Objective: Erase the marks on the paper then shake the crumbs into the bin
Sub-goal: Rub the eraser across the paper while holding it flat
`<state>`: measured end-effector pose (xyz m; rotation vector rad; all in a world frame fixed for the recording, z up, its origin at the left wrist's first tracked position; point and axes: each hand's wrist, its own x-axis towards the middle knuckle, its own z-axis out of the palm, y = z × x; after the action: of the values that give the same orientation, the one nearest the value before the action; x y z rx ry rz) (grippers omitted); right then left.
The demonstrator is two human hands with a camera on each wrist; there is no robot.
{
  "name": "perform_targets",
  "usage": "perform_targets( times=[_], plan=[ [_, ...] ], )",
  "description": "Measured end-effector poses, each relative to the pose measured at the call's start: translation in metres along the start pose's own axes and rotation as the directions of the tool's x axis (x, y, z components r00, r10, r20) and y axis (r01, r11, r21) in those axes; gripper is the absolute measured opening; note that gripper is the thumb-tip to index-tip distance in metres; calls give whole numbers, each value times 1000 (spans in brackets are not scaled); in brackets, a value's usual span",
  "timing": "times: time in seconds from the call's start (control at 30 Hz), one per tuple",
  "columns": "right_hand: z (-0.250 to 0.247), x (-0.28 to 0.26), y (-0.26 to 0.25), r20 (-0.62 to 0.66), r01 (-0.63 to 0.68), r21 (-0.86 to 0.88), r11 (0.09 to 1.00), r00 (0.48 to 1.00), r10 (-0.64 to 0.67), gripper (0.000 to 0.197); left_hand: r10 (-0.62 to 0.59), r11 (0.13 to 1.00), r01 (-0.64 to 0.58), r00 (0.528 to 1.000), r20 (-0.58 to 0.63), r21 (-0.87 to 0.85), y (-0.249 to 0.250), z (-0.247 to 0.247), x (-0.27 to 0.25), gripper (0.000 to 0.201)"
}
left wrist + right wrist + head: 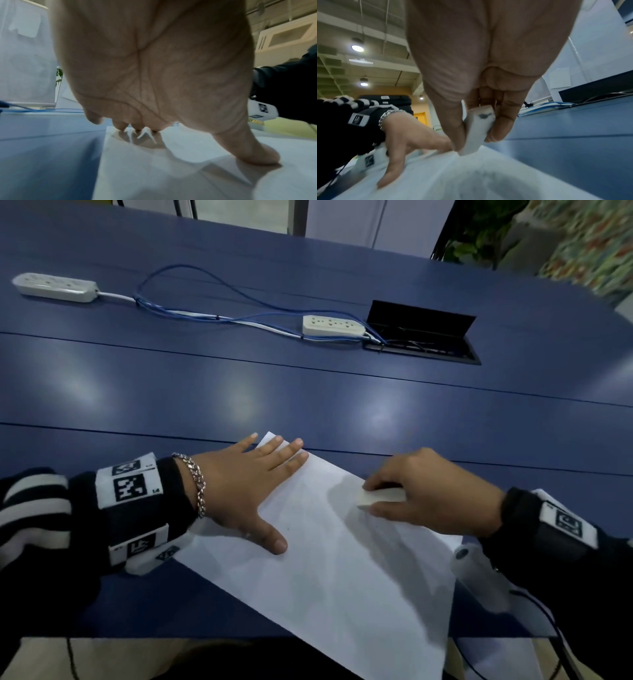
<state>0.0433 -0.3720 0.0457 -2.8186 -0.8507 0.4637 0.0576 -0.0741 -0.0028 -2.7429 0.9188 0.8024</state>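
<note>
A white sheet of paper (pixel 329 570) lies askew on the blue table (pixel 308 392), its near corner hanging over the front edge. My left hand (pixel 246 491) lies flat on the sheet's far left part, fingers straight and spread, thumb (pixel 254 151) pressing down. My right hand (pixel 431 494) pinches a white eraser (pixel 380 496) between thumb and fingers and holds its tip on the paper (pixel 471 175) near the right edge. The eraser (pixel 477 129) has a dark smudge on its upper end. Faint grey specks show on the sheet below the eraser. No bin is in view.
Two white power strips (pixel 54 287) (pixel 332 325) with blue and white cables (pixel 212 316) lie across the far half of the table. An open black cable box (pixel 421 337) is set into the tabletop at the right. A black cord (pixel 548 621) hangs near my right sleeve.
</note>
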Motion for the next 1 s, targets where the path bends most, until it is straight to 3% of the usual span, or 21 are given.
perform_targets(
  times=[0.2, 0.57, 0.67, 0.8, 0.87, 1.0],
  plan=[
    [11, -15, 19, -42, -42, -11, 999, 998, 42, 32, 59, 996, -57, 998, -29, 75, -22, -22, 22, 143],
    [25, -29, -1, -52, -64, -7, 998, 997, 64, 32, 33, 997, -19, 984, -177, 78, -24, -47, 34, 85],
    [26, -29, -6, -37, -75, -13, 997, 997, 74, 32, 105, 995, -104, 984, -142, 13, -13, -41, 38, 74],
    [16, -18, -8, 12, -62, -14, 998, 998, 62, 36, 115, 990, -119, 992, -45, -75, -9, -37, 41, 113],
    [10, -3, -3, -32, -74, -15, 997, 997, 73, 41, 99, 992, -100, 995, -29, -70, -9, -37, 44, 129],
    [8, 35, 5, -125, -108, 14, 994, 986, 109, 42, 58, 997, -56, 998, 33, -56, -8, -38, 50, 139]
  ],
)
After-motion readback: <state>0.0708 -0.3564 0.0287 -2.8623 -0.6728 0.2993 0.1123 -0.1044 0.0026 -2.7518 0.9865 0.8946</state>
